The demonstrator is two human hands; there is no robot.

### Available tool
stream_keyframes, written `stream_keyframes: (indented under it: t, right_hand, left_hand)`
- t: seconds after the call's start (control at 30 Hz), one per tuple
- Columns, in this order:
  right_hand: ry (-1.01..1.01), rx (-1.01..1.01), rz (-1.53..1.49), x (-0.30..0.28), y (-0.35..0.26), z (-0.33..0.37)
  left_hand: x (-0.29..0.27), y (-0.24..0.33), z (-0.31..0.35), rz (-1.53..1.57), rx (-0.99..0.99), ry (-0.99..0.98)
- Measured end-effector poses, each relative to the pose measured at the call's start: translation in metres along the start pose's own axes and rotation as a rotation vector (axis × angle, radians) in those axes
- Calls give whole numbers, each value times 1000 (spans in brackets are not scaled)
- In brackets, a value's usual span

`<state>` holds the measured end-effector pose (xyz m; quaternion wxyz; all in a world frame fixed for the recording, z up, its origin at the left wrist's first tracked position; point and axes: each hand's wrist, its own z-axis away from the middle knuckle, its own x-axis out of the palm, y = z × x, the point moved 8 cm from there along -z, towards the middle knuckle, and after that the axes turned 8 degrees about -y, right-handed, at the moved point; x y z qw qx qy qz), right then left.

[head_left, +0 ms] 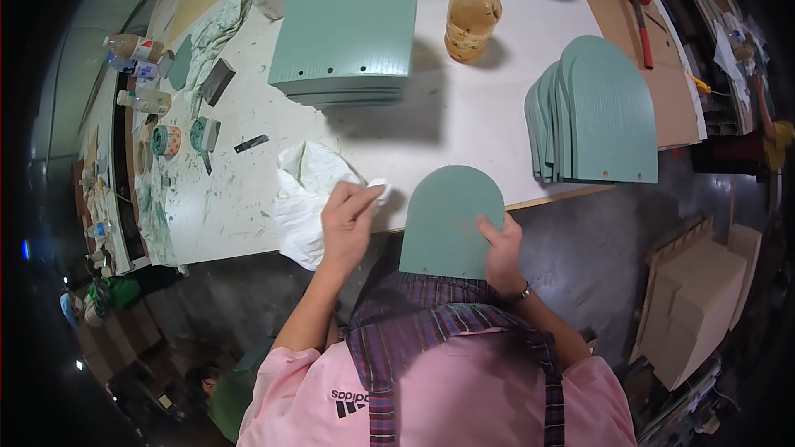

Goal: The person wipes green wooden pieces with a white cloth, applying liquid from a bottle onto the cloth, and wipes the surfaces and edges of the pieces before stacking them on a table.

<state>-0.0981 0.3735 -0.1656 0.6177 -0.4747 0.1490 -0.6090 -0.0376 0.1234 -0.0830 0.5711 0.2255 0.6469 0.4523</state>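
Note:
In my right hand (503, 250) is a green round-topped panel (451, 219), held by its right edge with the thumb on its face. It is tilted up in front of my lap, its two small holes along the lower edge. My left hand (348, 219) pinches a white cloth (302, 199), which bunches over the table edge; a tip of it sticks out past the fingers. The cloth and the panel are apart. Beyond them lies a stack of like green panels (344, 25), and a fanned pile of more panels (609, 116) sits at the table's right edge.
A bottle of amber liquid (472, 12) stands on the white table (381, 145). A red mallet (638, 12) rests on cardboard at the far right. Leftward are a dark block (217, 83), a black strip (252, 144), an orange-patterned tin (166, 141) and bottles. Cardboard boxes (696, 298) stand on the floor.

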Motion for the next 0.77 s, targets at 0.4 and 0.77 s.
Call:
stream_keyframes:
  t: [0.4, 0.77]
  right_hand:
    - [-75, -89, -59, 63, -78, 6]
    - [-54, -236, -25, 98, -139, 22]
  left_hand:
    - [-61, 74, -11, 75, 273, -7]
    - [-95, 46, -32, 415, 197, 53]
